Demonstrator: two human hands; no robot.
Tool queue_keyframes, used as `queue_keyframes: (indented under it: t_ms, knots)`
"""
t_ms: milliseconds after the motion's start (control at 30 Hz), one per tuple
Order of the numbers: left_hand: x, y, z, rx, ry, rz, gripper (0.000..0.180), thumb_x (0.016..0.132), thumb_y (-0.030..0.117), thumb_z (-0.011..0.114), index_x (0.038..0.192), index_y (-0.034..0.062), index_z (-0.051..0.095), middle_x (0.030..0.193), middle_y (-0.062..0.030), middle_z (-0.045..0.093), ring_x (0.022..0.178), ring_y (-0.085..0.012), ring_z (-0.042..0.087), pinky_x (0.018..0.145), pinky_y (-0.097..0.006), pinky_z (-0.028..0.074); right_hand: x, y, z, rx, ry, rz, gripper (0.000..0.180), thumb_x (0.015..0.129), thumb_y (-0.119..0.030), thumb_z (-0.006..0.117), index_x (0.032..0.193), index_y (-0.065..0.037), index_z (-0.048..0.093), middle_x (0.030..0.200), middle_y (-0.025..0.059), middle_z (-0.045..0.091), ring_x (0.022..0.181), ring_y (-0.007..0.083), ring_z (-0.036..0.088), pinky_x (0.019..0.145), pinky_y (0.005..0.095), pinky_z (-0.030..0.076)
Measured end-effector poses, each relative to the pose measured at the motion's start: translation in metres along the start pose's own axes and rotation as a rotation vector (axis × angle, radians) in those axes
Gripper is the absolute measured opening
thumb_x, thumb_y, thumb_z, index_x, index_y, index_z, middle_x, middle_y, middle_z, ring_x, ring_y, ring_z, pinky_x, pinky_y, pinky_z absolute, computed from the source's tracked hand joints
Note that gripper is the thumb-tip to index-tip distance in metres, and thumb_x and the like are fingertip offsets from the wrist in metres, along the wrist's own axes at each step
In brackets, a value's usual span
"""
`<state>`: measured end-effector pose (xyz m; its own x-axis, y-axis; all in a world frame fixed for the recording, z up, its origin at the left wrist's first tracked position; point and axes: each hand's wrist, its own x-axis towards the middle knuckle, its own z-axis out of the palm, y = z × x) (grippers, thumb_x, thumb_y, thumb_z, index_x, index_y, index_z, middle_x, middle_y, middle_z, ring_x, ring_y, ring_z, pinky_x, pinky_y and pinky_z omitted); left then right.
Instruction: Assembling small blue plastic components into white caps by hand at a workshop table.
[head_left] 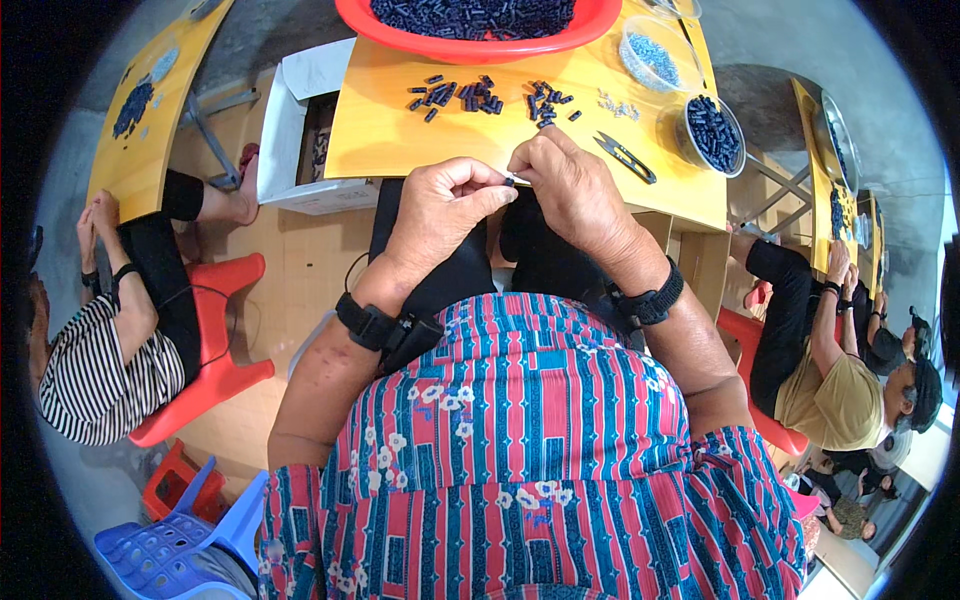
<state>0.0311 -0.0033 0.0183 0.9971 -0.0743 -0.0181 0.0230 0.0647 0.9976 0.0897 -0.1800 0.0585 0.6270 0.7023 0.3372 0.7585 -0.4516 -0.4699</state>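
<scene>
Just in front of the table's near edge, my two hands meet above my lap. Between thumb and forefinger, my left hand (445, 212) pinches a small dark cylindrical piece (509, 182). My right hand (575, 190) is closed right beside it, its fingertips at a tiny pale bit touching the piece; what else they hold is too small to make out. Loose dark cylindrical pieces (480, 98) lie in small heaps on the yellow table (390, 150) beyond my hands. Black thread snips (626, 158) rest to the right of my right hand.
A red basin (480, 48) full of dark pieces stands at the back. At right are a clear tub of dark pieces (712, 135), a tub of light-blue bits (655, 60) and scattered pale bits (618, 105). A white box (290, 130) is left. People sit at tables on both sides.
</scene>
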Motion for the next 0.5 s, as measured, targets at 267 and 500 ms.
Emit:
queue_keyframes:
  t_ms: [267, 500]
  knots:
    - [0.0028, -0.0050, -0.0021, -0.066, -0.052, -0.101, 0.013, 0.084, 0.009, 0.070, 0.090, -0.0019, 0.066, 0.080, -0.0030, 0.066, 0.068, -0.0079, 0.059, 0.062, -0.021, 0.048, 0.0000, -0.0017, -0.0056, -0.243, -0.097, -0.167, 0.019, 0.077, -0.014, 0.057, 0.092, -0.005, 0.048, 0.081, 0.0117, 0.047, 0.066, 0.0288, 0.059, 0.055, 0.0383, 0.051]
    - [0.0042, -0.0097, -0.0026, -0.171, -0.067, -0.224, 0.015, 0.085, 0.012, 0.069, 0.090, -0.0023, 0.067, 0.078, -0.0034, 0.065, 0.066, -0.0075, 0.058, 0.061, -0.021, 0.049, 0.0046, -0.0032, -0.0077, -0.364, -0.189, -0.254, 0.018, 0.077, -0.016, 0.057, 0.087, -0.005, 0.047, 0.080, 0.0106, 0.046, 0.070, 0.0247, 0.060, 0.057, 0.0346, 0.051]
